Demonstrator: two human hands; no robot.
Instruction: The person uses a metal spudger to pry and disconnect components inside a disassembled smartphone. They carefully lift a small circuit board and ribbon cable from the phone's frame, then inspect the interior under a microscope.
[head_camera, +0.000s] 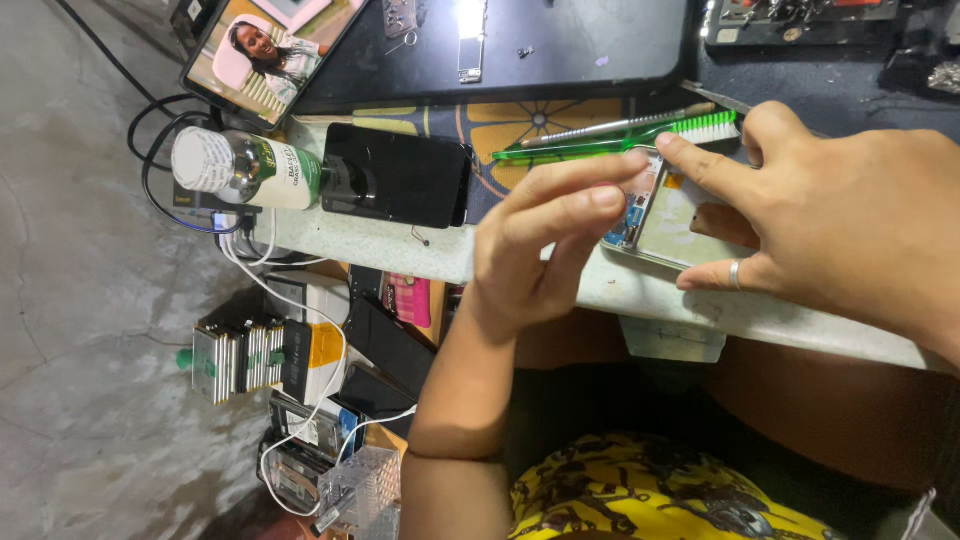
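An opened phone (662, 218) with its back off, showing a blue circuit board and a silver plate, lies at the edge of the pale worktop (380, 245). My right hand (850, 220), with a ring on one finger, grips it: the index fingertip presses on its upper edge and the thumb holds its lower edge. My left hand (545, 245) reaches in from below, its extended fingers close together and touching the phone's end by the circuit board. The left thumb is hidden behind those fingers, so I cannot see whether it pinches anything.
A green brush (620, 143) and a thin metal tool (610, 125) lie just beyond the phone. A black phone (395, 175) and a white-capped bottle (245, 168) sit to the left. A lit screen (265, 50), a dark mat (560, 40), white cables (285, 275) and stacked parts (255, 355) surround them.
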